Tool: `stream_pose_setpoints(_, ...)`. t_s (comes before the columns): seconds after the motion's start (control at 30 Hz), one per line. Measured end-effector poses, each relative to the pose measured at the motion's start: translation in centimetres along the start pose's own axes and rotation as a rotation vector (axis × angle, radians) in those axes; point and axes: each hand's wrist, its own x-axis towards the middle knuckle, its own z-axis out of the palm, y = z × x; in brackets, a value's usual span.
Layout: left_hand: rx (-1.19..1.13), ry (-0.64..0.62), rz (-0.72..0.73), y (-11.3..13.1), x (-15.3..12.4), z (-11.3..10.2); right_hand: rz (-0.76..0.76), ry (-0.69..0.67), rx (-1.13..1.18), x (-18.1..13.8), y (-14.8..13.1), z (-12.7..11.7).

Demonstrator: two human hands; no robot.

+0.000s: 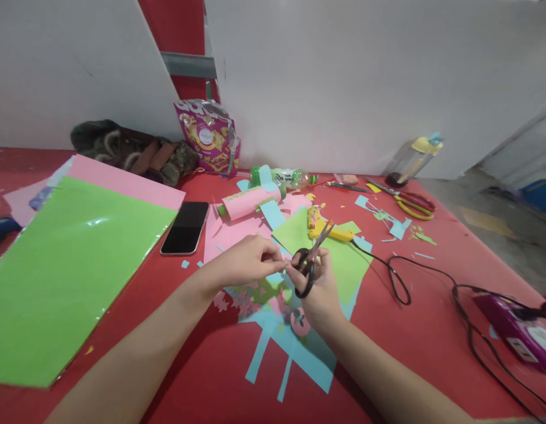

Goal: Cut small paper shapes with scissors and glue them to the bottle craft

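Note:
My right hand point(319, 288) grips black-handled scissors point(311, 262), blades pointing up and away. My left hand point(246, 261) is pinched shut on a small paper piece point(281, 268) held right against the scissors; the piece is too small to make out well. Under both hands lie blue, pink and green paper cut-outs point(277, 330) on the red table point(409, 330). A pink paper roll with green trim point(250, 203) lies just beyond the hands.
Large green sheet point(65, 265) over pink sheets at left. Black phone point(185, 227) beside it. Yellow glue gun point(328, 229) with black cord point(432, 282) running right to a purple device point(515, 330). Yellow-handled scissors point(412, 205), bottles, snack bag point(208, 138) and dark bag along the white wall.

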Motion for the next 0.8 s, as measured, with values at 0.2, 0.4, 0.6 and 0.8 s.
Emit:
stream_pose_setpoints(0.2,-0.003,0.011,-0.014,-0.13,0.01,0.05,-0.014,-0.002,-0.009,-0.06,0.15,-0.14)
stream_pose_setpoints(0.4,0.036,0.005,-0.012,-0.2,0.01,0.06,-0.006,-0.017,-0.012,-0.02,0.22,-0.24)
stream_pose_setpoints(0.6,0.075,0.001,0.001,-0.21,0.06,0.13,0.037,-0.024,-0.035,-0.14,-0.02,0.01)
stream_pose_setpoints(0.8,0.104,-0.011,0.034,-0.28,0.08,0.28,0.051,-0.03,-0.043,-0.08,0.13,-0.04)
